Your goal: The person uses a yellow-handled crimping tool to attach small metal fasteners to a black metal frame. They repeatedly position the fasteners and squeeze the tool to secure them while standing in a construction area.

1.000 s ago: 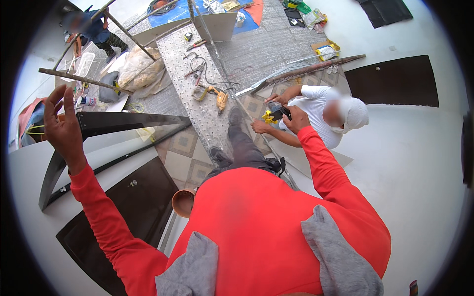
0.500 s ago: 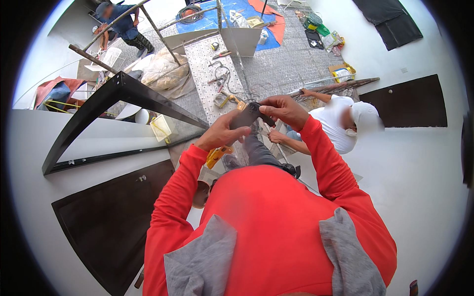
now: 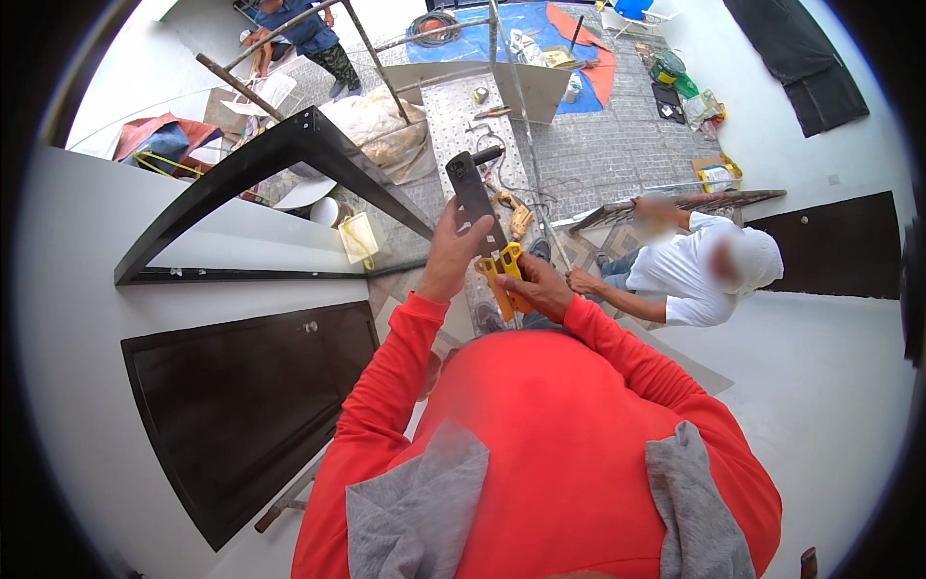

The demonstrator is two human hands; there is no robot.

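Note:
My left hand is closed around a dark, flat, long piece with a rounded upper end; its kind I cannot make out. A short black cylinder juts out beside its upper end. Just below, the fingers of my right hand grip a yellow spirit level with cut-outs in its body. The level's top touches or overlaps the lower end of the dark piece. Past both hands, a yellowish power tool with a cable lies on a perforated metal plank.
A dark metal frame rises at my left, with scaffold pipes beyond. Close on my right, a person in a white cap and shirt holds a long rod. Others work at the far left. Hand tools lie on the plank.
My right hand has left the dark piece and taken hold of the yellow level, previously near my left forearm. My left hand now holds the dark piece more upright. The view has shifted.

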